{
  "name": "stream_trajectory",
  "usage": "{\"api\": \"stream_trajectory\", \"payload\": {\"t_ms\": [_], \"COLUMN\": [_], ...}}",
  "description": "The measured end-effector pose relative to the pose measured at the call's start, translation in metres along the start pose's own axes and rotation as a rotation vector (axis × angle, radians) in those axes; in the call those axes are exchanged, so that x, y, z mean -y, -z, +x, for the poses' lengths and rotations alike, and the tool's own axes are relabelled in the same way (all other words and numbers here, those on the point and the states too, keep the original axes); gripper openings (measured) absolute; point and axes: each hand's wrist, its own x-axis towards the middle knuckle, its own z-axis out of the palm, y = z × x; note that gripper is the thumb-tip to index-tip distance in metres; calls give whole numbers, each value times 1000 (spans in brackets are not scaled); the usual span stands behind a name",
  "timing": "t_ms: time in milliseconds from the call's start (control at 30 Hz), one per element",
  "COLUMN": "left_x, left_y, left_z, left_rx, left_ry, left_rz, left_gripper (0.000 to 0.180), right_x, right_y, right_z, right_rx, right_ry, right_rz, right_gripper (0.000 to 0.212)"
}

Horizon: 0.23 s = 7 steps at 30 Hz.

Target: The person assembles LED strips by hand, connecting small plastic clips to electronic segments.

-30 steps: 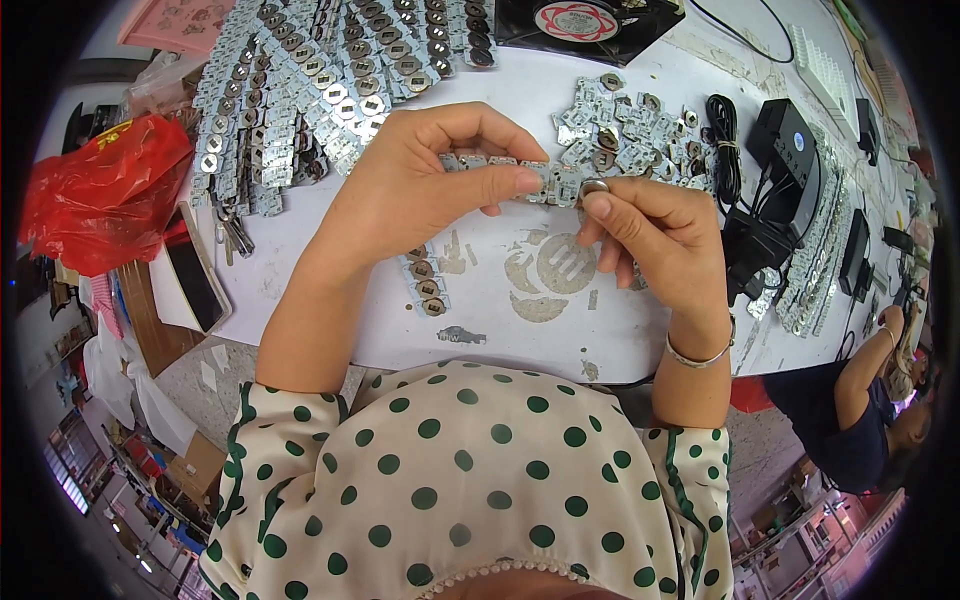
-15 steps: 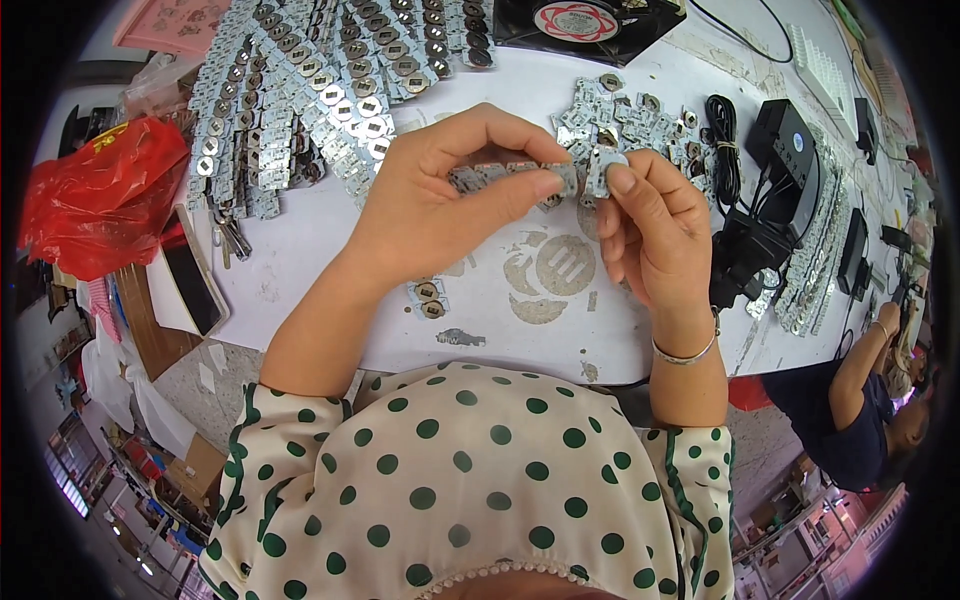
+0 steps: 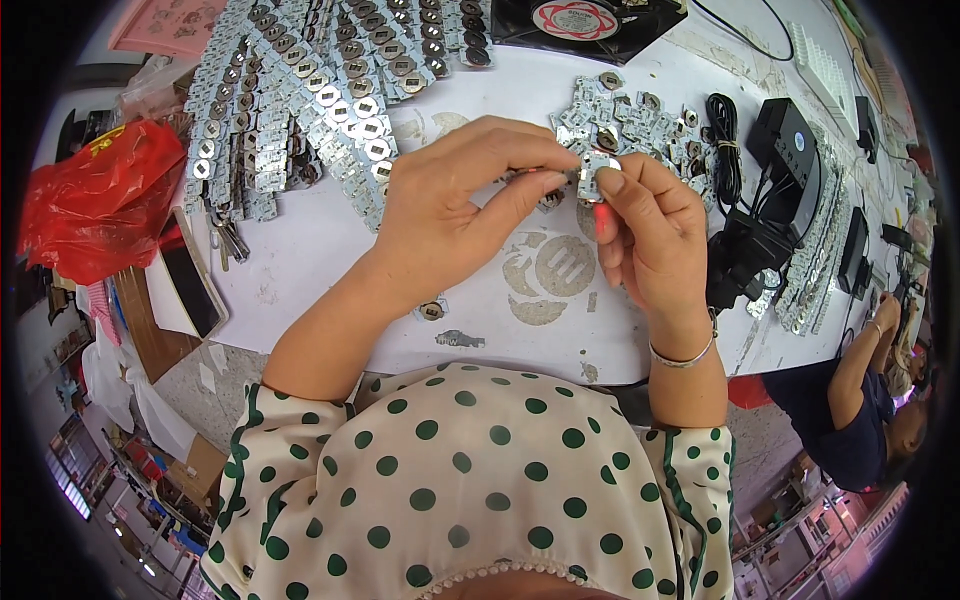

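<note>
Between the thumb and fingers of my right hand [image 3: 655, 225] is a small white circuit board [image 3: 598, 172], pinched upright, with a red glow on the finger just below it. My left hand [image 3: 450, 205] is closed, thumb and index fingertips reaching almost to that board. Only slivers of the small circuit boards in its grip show, with a reddish light among them; the fingers hide the rest. Behind both hands lies a loose pile of similar boards [image 3: 640, 125]. Another board [image 3: 431, 310] lies by my left forearm, partly covered.
Long strips of boards with round metal cells [image 3: 330, 95] cover the back left. A black fan [image 3: 590, 20] stands at the back. Coiled black cable [image 3: 722, 150] and black adapters [image 3: 785, 150] sit at right. A red bag [image 3: 100, 200], keys [image 3: 230, 240] and phone [image 3: 192, 275] are left. Another person [image 3: 850, 410] works at far right.
The boards in my left hand have turned mostly out of sight behind the fingers. The board in my right hand has shifted slightly left and faces me more, and a red glow now shows beneath it.
</note>
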Motion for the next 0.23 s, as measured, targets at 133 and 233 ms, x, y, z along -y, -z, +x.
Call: {"api": "stream_trajectory", "payload": {"t_ms": [133,233], "left_x": [2,7], "left_y": [-3,-1], "left_z": [-4,-3], "left_rx": [29,100], "left_ry": [4,128], "left_rz": [18,-11], "left_gripper": [21,21], "right_x": [0,1], "right_y": [3,8], "right_z": [2,5], "right_rx": [-21,-25], "right_ry": [-1,31], "right_rz": [9,-231], "right_gripper": [21,15]}}
